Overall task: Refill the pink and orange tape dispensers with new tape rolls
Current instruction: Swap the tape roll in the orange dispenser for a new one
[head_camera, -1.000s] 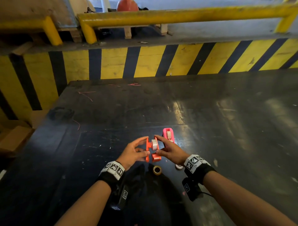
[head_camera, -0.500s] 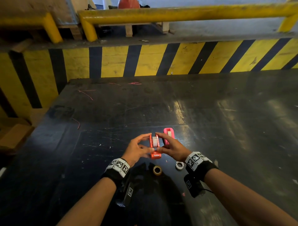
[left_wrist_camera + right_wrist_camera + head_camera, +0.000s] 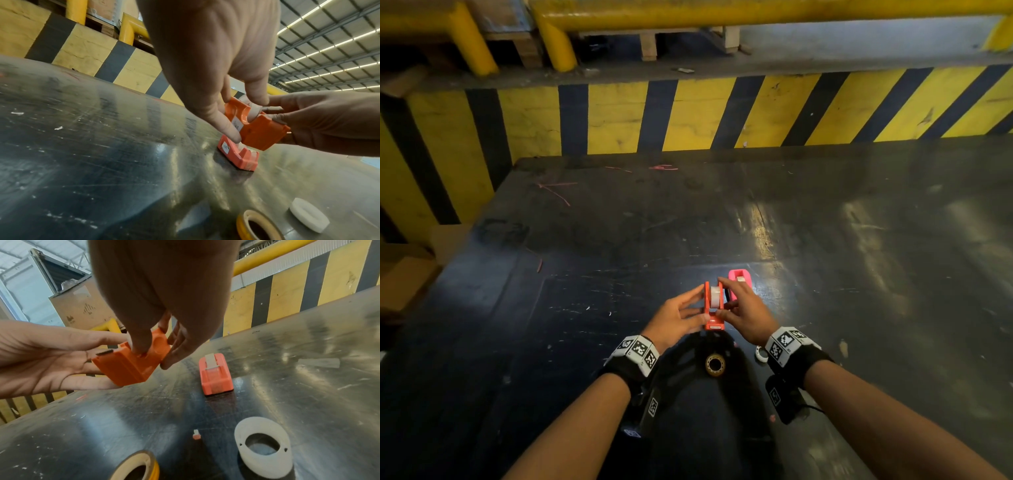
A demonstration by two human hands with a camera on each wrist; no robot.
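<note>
Surface: dark scuffed table (image 3: 825,274) before a yellow-and-black striped wall (image 3: 619,116)
Dispensers: two; orange dispenser (image 3: 714,305) held off the table between both hands, a white tape roll (image 3: 716,295) seated in it; pink dispenser (image 3: 740,278) on the table just beyond the right hand
Left hand (image 3: 676,317): fingers grasp the orange dispenser's left side
Right hand (image 3: 744,308): pinches its right side
Loose rolls: two, near the wrists; yellow roll (image 3: 715,365); white ring (image 3: 265,449)
Right wrist only: tape strip over the pink dispenser's top; small orange scrap (image 3: 196,434)

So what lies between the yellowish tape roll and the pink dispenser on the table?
Only a tiny orange-and-white plastic scrap; otherwise bare dark tabletop, seen in the right wrist view.
</note>
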